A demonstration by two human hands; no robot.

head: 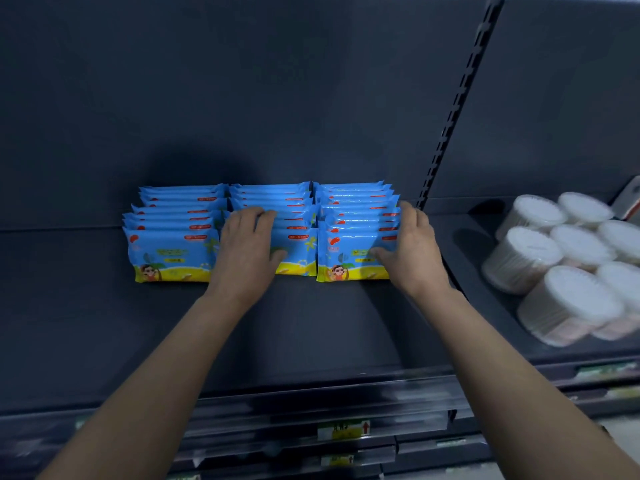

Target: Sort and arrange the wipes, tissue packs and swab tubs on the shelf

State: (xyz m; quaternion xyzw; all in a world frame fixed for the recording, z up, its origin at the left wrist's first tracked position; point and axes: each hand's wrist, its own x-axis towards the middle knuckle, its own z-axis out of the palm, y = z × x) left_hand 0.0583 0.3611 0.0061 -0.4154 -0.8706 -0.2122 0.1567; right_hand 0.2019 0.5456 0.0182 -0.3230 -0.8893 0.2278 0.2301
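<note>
Dark grey metal back panel [242, 81] fills view from 9 to 1 o'clock. Black slotted upright [460, 91] runs slantwise at 1 o'clock, dividing two bays. Second back panel [561, 98] at 2 o'clock, same grey. Matte dark shelf deck [69, 306] spans centre, bare stretch at 8 o'clock. Front rail [311, 389] at 6 o'clock, lower shelves blurred beneath. Yellow-green price label [343, 429] at 6 o'clock, red arrow on it. Light dim, bluish; soft shadows on panel.
</note>
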